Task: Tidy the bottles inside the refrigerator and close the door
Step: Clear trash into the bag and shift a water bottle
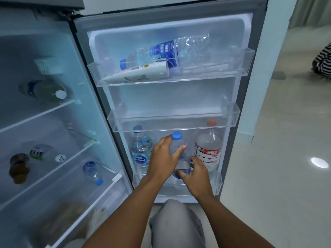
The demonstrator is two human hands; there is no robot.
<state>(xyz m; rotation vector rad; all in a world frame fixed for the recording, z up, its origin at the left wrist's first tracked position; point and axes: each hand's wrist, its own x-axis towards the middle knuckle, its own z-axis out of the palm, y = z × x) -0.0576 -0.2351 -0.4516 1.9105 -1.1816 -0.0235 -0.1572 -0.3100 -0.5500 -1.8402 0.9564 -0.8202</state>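
The refrigerator door (231, 29) stands wide open in front of me. In its bottom door bin (217, 185) my left hand (163, 158) grips the upper body of a clear blue-capped bottle (177, 136), thumb across its front. My right hand (196, 173) holds the same bottle lower down, near its blue label. A blue-labelled water bottle (141, 149) stands to its left and a red-capped, red-labelled bottle (208, 149) to its right. In the top door bin (248, 59) a large crumpled bottle (179, 50) and a white tube (139, 74) lie on their sides.
The middle door bin (179, 120) holds nothing. Inside the fridge at left, bottles lie on the shelves: one white-capped (44, 91), one small blue-capped (92, 171), plus a dark jar (18, 167). My knee (175, 222) is below the door. A person in stripes (322, 59) sits far right.
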